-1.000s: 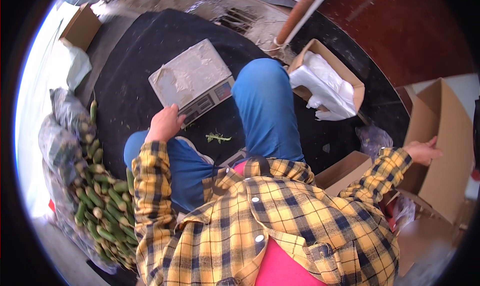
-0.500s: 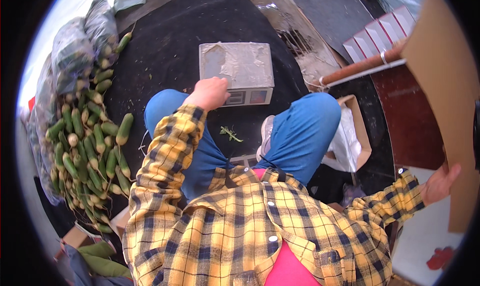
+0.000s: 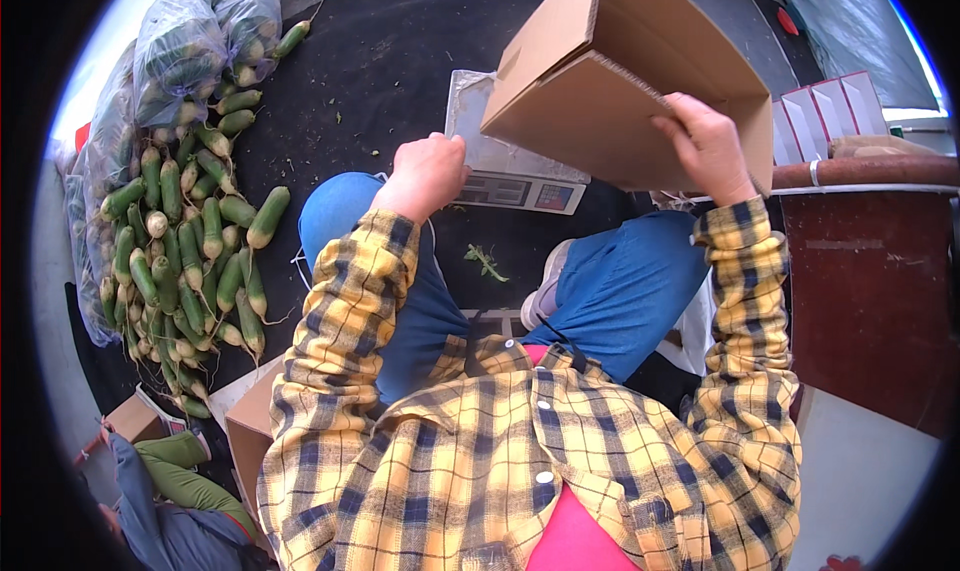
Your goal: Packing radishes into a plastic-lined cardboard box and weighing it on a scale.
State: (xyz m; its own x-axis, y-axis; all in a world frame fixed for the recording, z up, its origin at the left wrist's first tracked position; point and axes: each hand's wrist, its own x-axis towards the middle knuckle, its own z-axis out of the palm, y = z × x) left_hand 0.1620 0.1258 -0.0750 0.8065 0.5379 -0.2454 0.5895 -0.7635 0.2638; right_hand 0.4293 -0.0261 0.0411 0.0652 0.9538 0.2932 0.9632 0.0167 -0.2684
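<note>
My left hand (image 3: pixel 426 174) is closed at the left front edge of a tabletop weighing scale (image 3: pixel 485 143); its fingertips are hidden, so what they hold, if anything, does not show. The scale has a grey, tape-patched top and a white front with a display panel, and it stands on black cloth between my knees. With thumb and fingers, my right hand (image 3: pixel 708 149) grips one wall of an open brown cardboard box (image 3: pixel 585 116). That box is tilted above the scale's right part and covers some of its top.
Green-and-white radishes (image 3: pixel 195 261) lie heaped at the left beside filled clear plastic bags (image 3: pixel 180 56). A leafy sprig (image 3: pixel 485 262) lies on the black cloth (image 3: pixel 345 81). A rust-coloured pipe (image 3: pixel 865 173) runs along the right. Another person (image 3: pixel 180 491) is at the lower left.
My right hand has brought the cardboard box from the far right to over the scale. The scale has turned slightly, and my left hand stays beside its left front edge.
</note>
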